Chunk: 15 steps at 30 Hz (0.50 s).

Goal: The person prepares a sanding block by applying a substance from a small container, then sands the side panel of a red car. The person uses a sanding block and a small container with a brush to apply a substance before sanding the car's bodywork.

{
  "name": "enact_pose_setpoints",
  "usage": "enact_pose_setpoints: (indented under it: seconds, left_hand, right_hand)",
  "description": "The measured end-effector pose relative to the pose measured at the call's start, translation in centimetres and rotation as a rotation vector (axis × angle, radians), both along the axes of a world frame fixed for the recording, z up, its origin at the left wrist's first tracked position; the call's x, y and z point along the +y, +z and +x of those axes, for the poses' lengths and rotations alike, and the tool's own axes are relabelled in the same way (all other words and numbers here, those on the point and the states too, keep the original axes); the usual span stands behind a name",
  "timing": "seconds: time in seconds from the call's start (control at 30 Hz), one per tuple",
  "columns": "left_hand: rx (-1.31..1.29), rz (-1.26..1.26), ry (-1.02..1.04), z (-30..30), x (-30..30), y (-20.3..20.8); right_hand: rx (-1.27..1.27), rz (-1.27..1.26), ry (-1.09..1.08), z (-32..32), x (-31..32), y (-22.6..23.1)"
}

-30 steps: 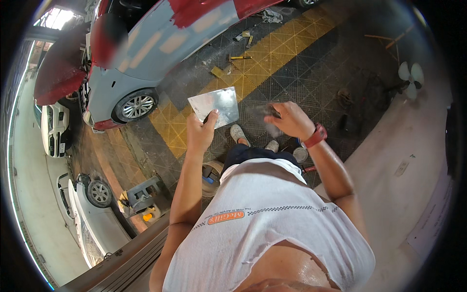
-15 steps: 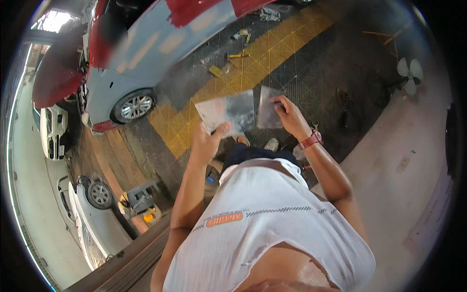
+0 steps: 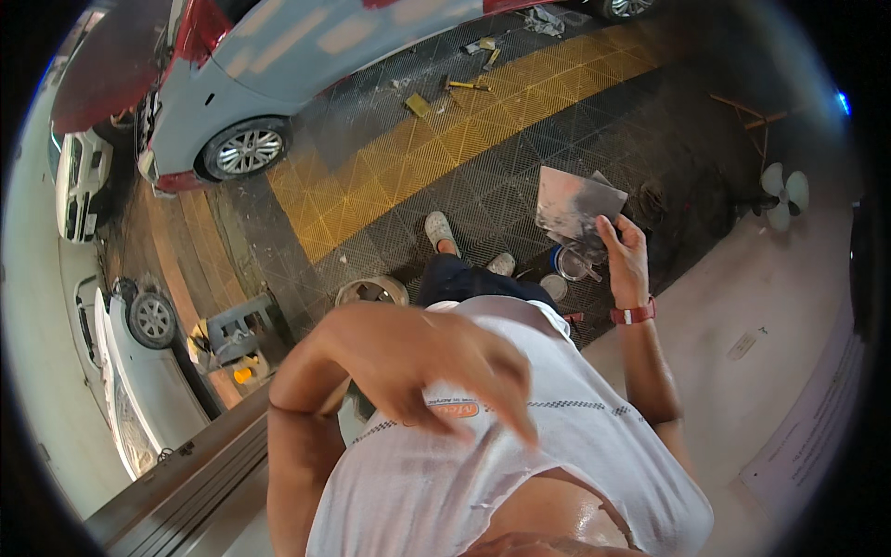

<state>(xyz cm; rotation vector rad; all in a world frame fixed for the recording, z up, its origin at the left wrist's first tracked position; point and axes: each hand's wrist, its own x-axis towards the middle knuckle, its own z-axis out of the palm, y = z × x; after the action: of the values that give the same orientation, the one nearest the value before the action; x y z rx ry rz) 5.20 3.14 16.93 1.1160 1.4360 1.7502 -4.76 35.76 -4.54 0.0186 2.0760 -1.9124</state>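
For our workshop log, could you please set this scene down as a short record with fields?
Left hand: in front of the white fabric shirt, fingers blurred, nothing visible in its grasp
Right hand: holds a thin grey smeared rectangular plate, with a corner of a second thin plate showing behind it
Floor: black-and-yellow grid tiles, bearing a yellow-handled hammer-like tool and a yellow rectangular block
Vehicle: grey-and-red car with pale patches, upper left
Right side: white-bladed fan
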Motion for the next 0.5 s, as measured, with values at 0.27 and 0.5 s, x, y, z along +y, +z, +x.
enact_pose_setpoints:
  seconds: [0.27, 0.5]
  left_hand:
    - [0.049, 0.064, -0.012, -1.2, 1.6, 1.1]
    - [-0.453, 0.858, 0.608, 1.6, 2.0, -3.3]
  right_hand:
    - [-0.04, 0.03, 0.013, 0.8, 1.1, 0.4]
    - [-0.095, 0.131, -0.135, 2.3, 3.5, -2.0]
